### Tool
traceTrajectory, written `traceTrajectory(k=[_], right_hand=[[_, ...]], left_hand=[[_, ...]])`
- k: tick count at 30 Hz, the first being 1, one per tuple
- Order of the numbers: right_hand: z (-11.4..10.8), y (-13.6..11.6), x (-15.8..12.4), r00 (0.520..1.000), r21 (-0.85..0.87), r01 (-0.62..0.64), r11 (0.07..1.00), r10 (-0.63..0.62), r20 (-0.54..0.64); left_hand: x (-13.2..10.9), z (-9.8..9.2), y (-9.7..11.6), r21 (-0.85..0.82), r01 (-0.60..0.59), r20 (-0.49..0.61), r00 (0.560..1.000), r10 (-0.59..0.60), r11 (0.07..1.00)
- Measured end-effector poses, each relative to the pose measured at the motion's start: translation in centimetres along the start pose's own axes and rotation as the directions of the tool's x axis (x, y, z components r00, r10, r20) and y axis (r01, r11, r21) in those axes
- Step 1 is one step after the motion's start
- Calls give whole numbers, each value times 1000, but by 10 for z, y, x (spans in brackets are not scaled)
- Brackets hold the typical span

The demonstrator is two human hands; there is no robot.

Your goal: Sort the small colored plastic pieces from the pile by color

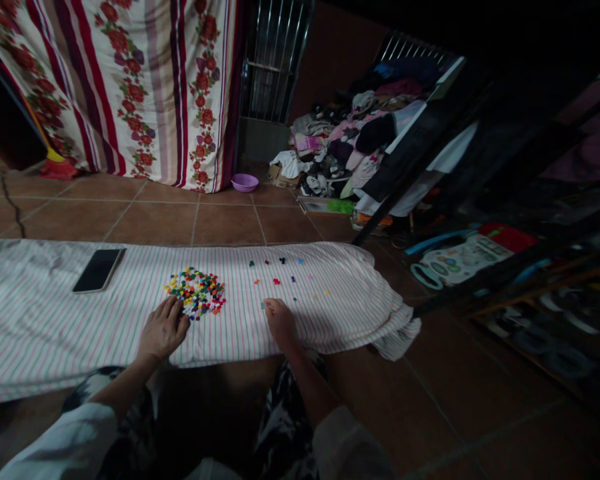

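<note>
A pile of small coloured beads (197, 292) lies on a pink-and-white striped cloth (40, 313) spread on the floor. My left hand (163, 329) rests on the cloth just below the pile, fingers stretched toward the beads and touching its edge. My right hand (279, 319) sits to the right, fingers curled in a pinch around a tiny pale piece I cannot make out. Several loose beads (275, 270) lie scattered beyond my right hand, sorted in small dots by colour.
A dark phone (99, 270) lies on the cloth at the left. Brown floor tiles (225, 223) stretch beyond. A purple bowl (245, 182), a floral curtain (130, 87), a heap of clothes (350, 140) and toys (455, 260) stand at the back and right.
</note>
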State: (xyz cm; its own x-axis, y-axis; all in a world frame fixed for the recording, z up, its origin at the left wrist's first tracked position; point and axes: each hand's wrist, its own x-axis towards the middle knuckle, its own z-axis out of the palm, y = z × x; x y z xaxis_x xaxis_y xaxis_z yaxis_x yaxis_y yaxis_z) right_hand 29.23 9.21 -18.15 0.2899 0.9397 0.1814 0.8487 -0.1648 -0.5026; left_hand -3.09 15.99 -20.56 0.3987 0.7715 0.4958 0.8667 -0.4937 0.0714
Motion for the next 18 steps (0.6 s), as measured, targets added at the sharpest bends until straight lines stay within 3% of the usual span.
traceTrajectory(k=[8, 18], right_hand=[[11, 5, -18, 998, -48, -43, 998, 41, -45], [14, 1, -16, 996, -84, -53, 995, 46, -78]], left_hand=[[0, 1, 0, 13, -12, -19, 1000, 12, 1000], [-1, 3, -1, -10, -28, -20, 999, 28, 1000]])
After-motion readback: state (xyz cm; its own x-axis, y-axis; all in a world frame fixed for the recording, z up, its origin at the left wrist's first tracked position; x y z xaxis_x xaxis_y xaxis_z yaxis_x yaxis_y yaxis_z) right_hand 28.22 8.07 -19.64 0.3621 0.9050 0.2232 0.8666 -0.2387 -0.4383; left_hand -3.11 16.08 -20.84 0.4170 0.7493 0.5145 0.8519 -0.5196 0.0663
